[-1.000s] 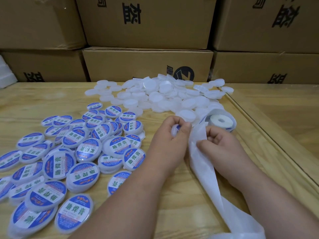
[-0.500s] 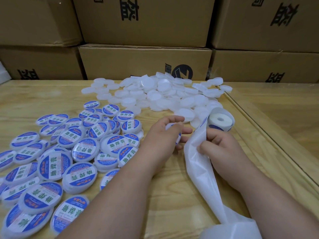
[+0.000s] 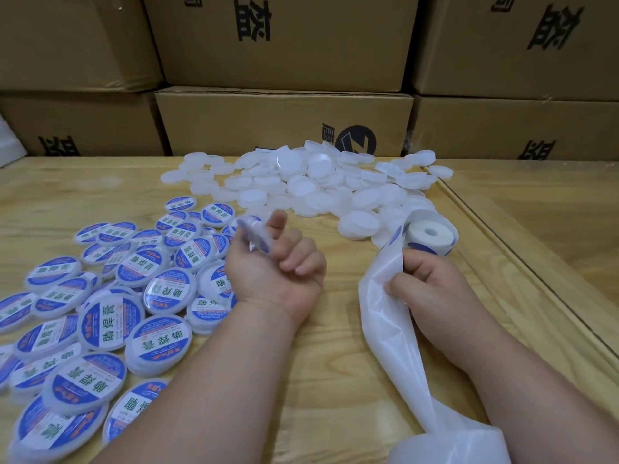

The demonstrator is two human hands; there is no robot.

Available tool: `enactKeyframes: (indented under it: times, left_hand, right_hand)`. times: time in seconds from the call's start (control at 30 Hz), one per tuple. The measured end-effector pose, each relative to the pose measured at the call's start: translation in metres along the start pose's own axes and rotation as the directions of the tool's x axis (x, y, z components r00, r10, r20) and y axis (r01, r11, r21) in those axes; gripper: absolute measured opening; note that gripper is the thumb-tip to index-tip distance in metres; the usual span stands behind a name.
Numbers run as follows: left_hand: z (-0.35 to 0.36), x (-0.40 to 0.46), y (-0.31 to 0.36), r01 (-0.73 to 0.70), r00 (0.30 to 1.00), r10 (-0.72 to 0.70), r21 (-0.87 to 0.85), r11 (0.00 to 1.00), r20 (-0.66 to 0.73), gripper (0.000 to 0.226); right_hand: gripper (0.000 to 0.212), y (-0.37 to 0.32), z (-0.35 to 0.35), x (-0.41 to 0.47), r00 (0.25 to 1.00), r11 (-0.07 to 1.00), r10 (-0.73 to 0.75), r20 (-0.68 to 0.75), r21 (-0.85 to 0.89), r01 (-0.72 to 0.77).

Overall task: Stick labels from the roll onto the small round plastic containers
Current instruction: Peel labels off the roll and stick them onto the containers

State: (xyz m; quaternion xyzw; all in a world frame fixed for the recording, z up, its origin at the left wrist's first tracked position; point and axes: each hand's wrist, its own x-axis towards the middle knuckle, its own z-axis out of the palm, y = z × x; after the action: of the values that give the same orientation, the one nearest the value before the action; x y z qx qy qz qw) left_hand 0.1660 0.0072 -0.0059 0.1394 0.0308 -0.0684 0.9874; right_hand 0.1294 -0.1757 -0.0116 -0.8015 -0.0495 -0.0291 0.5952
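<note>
Stacked brown cardboard boxes (image 3: 281, 41) stand behind the pale wooden tabletop (image 3: 331, 363), where a heap of plain white round plastic containers (image 3: 311, 185) lies at the back and a spread of blue-and-white labelled ones (image 3: 110, 316) covers the left side. The white label roll (image 3: 430, 237) sits just beside the plain heap, its bare white backing strip (image 3: 388, 323) trailing towards the near edge. The right hand (image 3: 432, 289) has its grip closed, pinching that strip, while the left hand (image 3: 278, 266), fingers curled and palm up, holds a blurred labelled container (image 3: 253, 234) loosely at its fingertips above the labelled spread.

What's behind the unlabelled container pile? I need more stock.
Stacked cardboard boxes stand right behind the unlabelled container pile; their contents are hidden, since they are closed.
</note>
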Motion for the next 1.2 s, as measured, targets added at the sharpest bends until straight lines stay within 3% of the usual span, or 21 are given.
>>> enactKeyframes:
  times: [0.07,0.17,0.23,0.27,0.3,0.33,0.37,0.47,0.5,0.57,0.7,0.9,1.03,1.2]
  left_hand:
    - [-0.004,-0.001,0.005,0.039,0.991,-0.009,-0.217,0.975,0.134,0.042]
    - [-0.004,0.001,0.008,0.039,0.983,0.010,-0.259,0.965,0.183,0.064]
    - [-0.001,0.004,0.001,-0.040,0.994,0.039,0.006,0.999,0.107,0.058]
    - [0.000,0.004,-0.005,-0.116,0.993,0.107,0.291,0.950,0.047,0.045]
    - [0.001,0.002,-0.012,-0.190,0.975,0.220,0.594,0.781,0.021,0.030]
    - [0.000,0.000,-0.021,-0.243,0.946,0.316,0.808,0.536,0.075,0.024]
    - [-0.003,-0.001,-0.029,-0.277,0.928,0.329,0.915,0.293,0.176,0.029]
    - [-0.012,0.005,-0.042,-0.337,0.919,0.118,0.906,-0.255,0.375,0.046]
    - [-0.014,0.012,-0.044,-0.325,0.919,0.081,0.860,-0.393,0.385,0.050]
    - [-0.013,0.025,-0.048,-0.247,0.940,0.054,0.782,-0.573,0.336,0.060]
    - [-0.006,0.051,-0.054,-0.176,0.958,0.067,0.756,-0.630,0.278,0.072]
    - [0.003,0.083,-0.058,-0.154,0.963,0.015,0.596,-0.788,0.268,0.063]
    - [0.000,0.081,-0.059,-0.179,0.950,0.037,0.638,-0.749,0.310,0.045]
    - [-0.005,0.065,-0.058,-0.133,0.952,0.096,0.677,-0.724,0.290,0.046]
  right_hand:
    - [0.038,-0.001,0.000,0.000,1.000,1.000,0.005,0.005,-0.011,-0.005]
    - [0.036,0.000,0.000,0.000,1.000,1.000,0.007,0.002,-0.023,-0.007]
    - [0.033,0.001,0.000,0.000,1.000,1.000,0.006,0.002,-0.021,-0.006]
    - [0.030,0.001,-0.001,0.000,1.000,1.000,0.008,0.001,-0.016,-0.008]
    - [0.026,0.001,-0.001,0.000,1.000,1.000,0.012,-0.003,-0.009,-0.012]
    - [0.023,0.000,-0.001,0.000,1.000,1.000,0.016,-0.006,-0.001,-0.016]
    - [0.019,-0.001,-0.002,-0.001,1.000,1.000,0.020,-0.009,0.011,-0.020]
    - [0.015,-0.004,-0.001,-0.001,1.000,0.997,0.024,-0.017,0.075,-0.023]
    - [0.015,-0.004,-0.001,-0.001,0.999,0.997,0.020,-0.025,0.080,-0.018]
    - [0.019,-0.003,-0.001,0.001,0.999,0.998,-0.001,-0.034,0.060,0.003]
    - [0.025,-0.001,0.000,0.003,0.999,0.999,-0.017,-0.035,0.048,0.019]
    - [0.020,0.001,-0.002,0.003,0.999,0.994,-0.015,-0.038,0.108,0.019]
    - [0.018,0.001,-0.004,0.003,0.998,0.989,-0.020,-0.052,0.143,0.028]
    - [0.027,0.004,-0.004,0.005,0.996,0.986,0.024,-0.086,0.168,-0.009]
